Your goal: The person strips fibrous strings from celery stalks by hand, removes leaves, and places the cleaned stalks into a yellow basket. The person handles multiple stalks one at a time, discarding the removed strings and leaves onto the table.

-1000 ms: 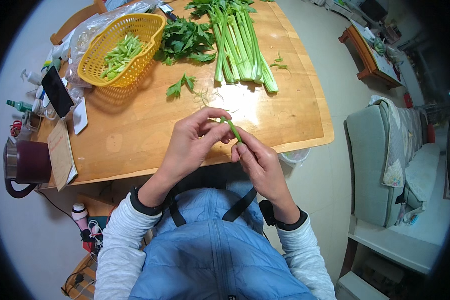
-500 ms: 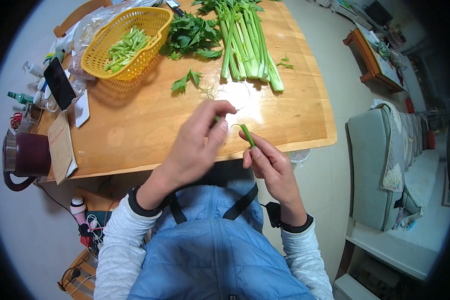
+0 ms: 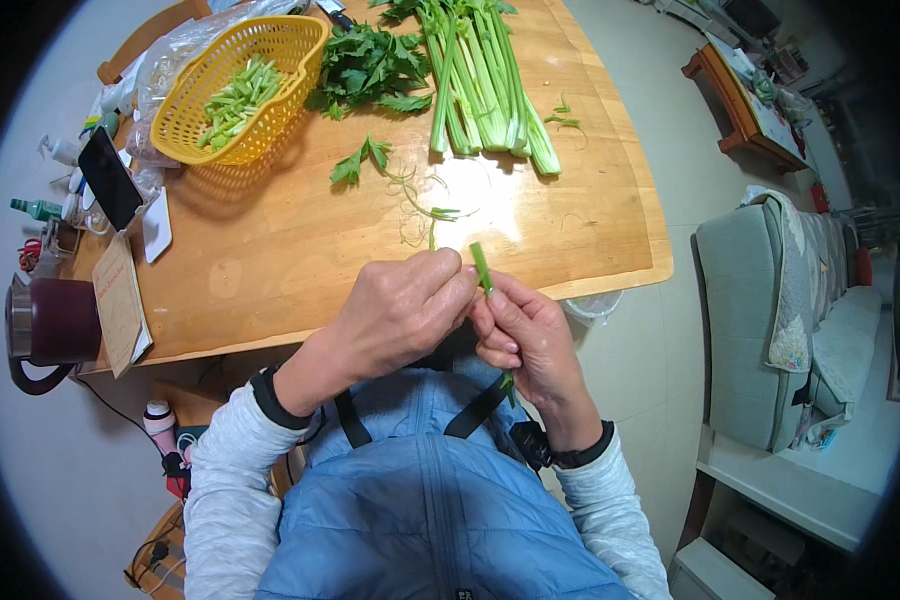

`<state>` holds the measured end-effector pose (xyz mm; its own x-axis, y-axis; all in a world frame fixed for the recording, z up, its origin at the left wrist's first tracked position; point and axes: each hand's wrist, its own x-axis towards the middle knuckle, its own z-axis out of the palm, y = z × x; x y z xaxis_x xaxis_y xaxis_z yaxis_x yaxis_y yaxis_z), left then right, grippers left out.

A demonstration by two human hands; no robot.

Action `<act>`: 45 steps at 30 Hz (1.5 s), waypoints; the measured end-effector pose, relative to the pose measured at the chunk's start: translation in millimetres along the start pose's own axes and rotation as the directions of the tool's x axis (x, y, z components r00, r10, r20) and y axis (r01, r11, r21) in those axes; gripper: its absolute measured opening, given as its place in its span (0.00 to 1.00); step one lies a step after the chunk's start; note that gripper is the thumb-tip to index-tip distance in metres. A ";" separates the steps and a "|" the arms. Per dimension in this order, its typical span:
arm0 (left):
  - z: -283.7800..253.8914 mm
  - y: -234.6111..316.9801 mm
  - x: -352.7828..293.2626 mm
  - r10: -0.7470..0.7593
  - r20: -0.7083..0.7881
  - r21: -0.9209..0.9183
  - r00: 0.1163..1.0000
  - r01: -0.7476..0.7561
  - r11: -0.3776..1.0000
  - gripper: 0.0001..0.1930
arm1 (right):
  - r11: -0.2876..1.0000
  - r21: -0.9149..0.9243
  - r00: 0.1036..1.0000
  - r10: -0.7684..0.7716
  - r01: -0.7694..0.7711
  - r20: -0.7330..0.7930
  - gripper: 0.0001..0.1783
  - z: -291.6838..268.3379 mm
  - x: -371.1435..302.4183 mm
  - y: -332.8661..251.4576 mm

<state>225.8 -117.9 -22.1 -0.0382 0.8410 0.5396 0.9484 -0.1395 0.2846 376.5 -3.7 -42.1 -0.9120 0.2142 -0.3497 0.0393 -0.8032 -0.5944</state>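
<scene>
My right hand (image 3: 532, 340) is closed on a thin celery stalk (image 3: 481, 266), whose cut end points up past the thumb. A green tip of it shows below my palm. Against that stalk, my left hand (image 3: 406, 303) has its fingers curled and pinched; what they hold is hidden. Just beyond the left knuckles lie thin peeled celery strings (image 3: 442, 213) and a celery leaf (image 3: 360, 162). Farther off is a row of celery stalks (image 3: 485, 100), with a pile of celery leaves (image 3: 370, 65) to their left.
A yellow basket (image 3: 175, 110) with cut celery pieces stands at the far left of the wooden table (image 3: 260, 270). A phone on a stand (image 3: 110, 178), a notebook (image 3: 120, 300) and a dark jug (image 3: 65, 322) line the left edge. A sofa (image 3: 745, 330) is off to the right.
My left hand has moved down and right to meet the stalk in my right hand, and its fingers have closed. More green strings now lie on the table beyond it.
</scene>
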 end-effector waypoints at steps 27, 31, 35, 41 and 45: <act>-31.0 -40.6 -9.3 -0.577 0.559 -0.826 0.595 0.340 -0.450 0.32 | 0.864 -0.107 0.805 -0.498 0.492 -0.323 0.18 -59.5 -16.1 -46.9; -37.3 -49.4 -6.8 -0.476 0.567 -0.737 0.672 0.156 -0.657 0.28 | 0.874 -0.215 0.832 -0.483 0.436 -0.274 0.19 -68.3 -25.2 -43.7; -33.4 -47.0 -14.2 -0.468 0.545 -0.768 0.696 0.189 -0.612 0.20 | 0.893 -0.188 0.849 -0.448 0.409 -0.281 0.19 -70.5 -24.4 -36.5; -71.6 -71.0 5.5 -0.671 0.117 -0.896 0.732 0.370 0.247 0.16 | 0.896 -0.321 0.916 -0.369 0.306 -0.158 0.18 -49.4 -21.6 -30.5; -120.3 -111.8 52.5 -0.331 -0.391 0.457 0.859 0.493 0.741 0.18 | 0.887 -0.437 0.972 -0.213 0.148 -0.102 0.18 -31.4 -16.0 -26.6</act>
<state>79.9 -121.1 69.7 -0.4695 0.5645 0.6788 0.8273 0.5499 0.1149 402.9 31.6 -43.5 -0.8529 0.4359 -0.2873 0.0777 -0.4382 -0.8955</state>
